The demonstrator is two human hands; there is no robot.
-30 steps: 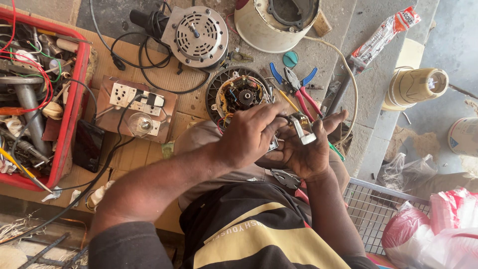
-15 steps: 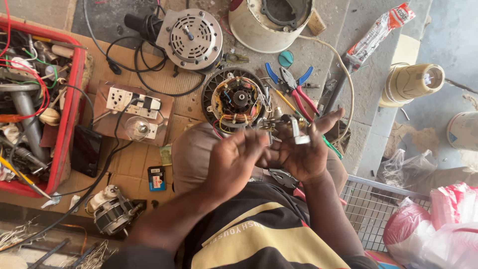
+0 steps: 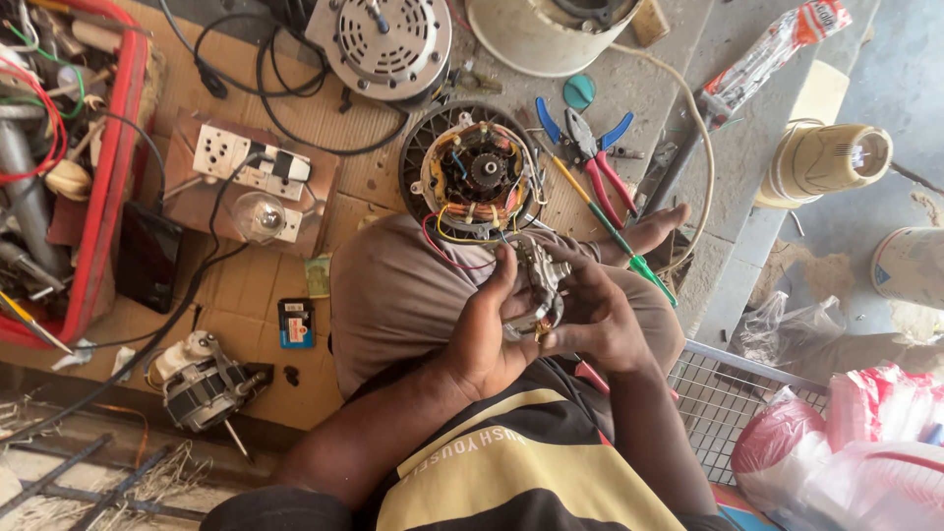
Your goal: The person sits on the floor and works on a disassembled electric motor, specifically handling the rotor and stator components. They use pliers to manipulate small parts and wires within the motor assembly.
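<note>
Both hands close on a small metal switch part [image 3: 536,285] held over the person's lap, the left hand [image 3: 487,339] cupping it from below and the right hand [image 3: 595,320] pinching its side. Coloured wires tie the part to an open fan motor [image 3: 477,177] just beyond the knee, beside pliers [image 3: 590,152] and a red crate [image 3: 108,187], leaving little open room.

Left hand [image 3: 489,334] and right hand [image 3: 600,320] curl together, fingers closed.
</note>
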